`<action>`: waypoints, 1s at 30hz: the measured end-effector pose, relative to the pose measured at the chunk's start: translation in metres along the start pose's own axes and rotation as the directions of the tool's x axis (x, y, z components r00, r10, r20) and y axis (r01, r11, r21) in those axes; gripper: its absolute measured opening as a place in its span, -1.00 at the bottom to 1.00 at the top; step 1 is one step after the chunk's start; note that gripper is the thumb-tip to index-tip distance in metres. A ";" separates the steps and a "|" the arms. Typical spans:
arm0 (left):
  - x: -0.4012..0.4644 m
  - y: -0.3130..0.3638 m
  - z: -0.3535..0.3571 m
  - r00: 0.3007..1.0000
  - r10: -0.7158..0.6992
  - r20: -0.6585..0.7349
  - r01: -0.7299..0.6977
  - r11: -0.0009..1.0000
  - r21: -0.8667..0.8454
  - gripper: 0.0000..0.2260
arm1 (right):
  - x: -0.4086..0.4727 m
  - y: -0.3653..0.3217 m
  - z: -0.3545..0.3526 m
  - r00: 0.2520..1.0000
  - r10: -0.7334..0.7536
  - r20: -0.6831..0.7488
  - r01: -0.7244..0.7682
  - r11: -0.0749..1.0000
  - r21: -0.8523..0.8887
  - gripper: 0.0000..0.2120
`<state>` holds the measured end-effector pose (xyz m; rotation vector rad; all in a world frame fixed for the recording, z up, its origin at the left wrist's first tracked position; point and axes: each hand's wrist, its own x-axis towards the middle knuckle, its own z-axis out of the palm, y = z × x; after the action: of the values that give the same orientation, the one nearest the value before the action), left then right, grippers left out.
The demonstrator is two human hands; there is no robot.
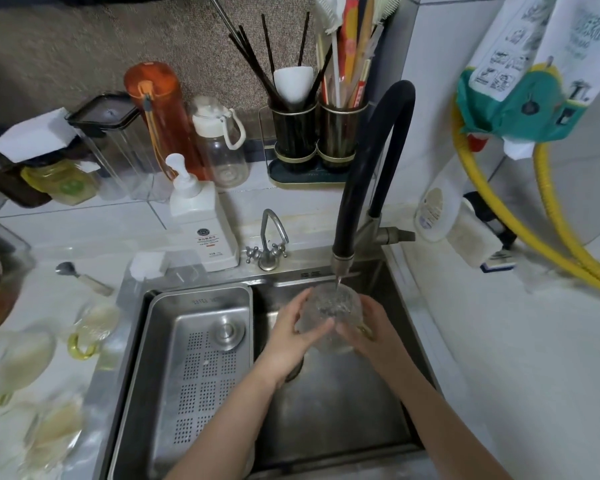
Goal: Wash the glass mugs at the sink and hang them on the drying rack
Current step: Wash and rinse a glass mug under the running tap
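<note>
Open sink basin point(343, 403) at 6 o'clock of the hands; perforated tray point(201, 368) blocks 9 o'clock, black faucet point(364, 174) overhangs 12 o'clock, sink wall at 3 o'clock.

Two bare forearms in view, left hand point(293, 332) and right hand point(368, 329); sleeves, rings, watch: none visible.

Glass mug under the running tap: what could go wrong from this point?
1. The glass mug is wet and textured, gripped by the left hand and right hand above the steel sink; a slip could crack it on the basin.
2. The black faucet spout sits just over the mug's rim, so lifting the mug carelessly might knock glass against metal.
3. More glass mugs crowd the left counter edge; an elbow could sweep one off.
</note>
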<state>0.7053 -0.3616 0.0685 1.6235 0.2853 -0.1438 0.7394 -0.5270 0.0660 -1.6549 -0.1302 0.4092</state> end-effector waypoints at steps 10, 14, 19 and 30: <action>-0.002 -0.012 0.004 0.976 -0.198 -0.096 0.197 0.980 -0.021 -0.50 | -0.003 0.003 0.007 0.901 0.434 -0.022 -0.431 0.899 0.083 -0.66; -0.006 -0.008 0.005 0.978 -0.189 -0.083 0.183 0.980 -0.074 -0.54 | -0.002 0.004 0.003 0.837 0.547 0.023 -0.544 0.828 0.136 -0.54; -0.013 -0.005 -0.003 0.981 -0.184 -0.064 0.179 0.981 -0.080 -0.51 | -0.001 0.013 0.006 0.762 0.627 0.163 -0.647 0.729 0.223 -0.42; -0.016 0.003 -0.014 0.976 -0.148 -0.158 0.163 0.982 0.091 -0.50 | -0.004 0.002 0.007 0.760 0.601 0.247 -0.644 0.747 0.162 -0.41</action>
<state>0.6900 -0.3489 0.0763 1.7178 0.5296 -0.1576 0.7332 -0.5215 0.0645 -1.3823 0.3513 1.0529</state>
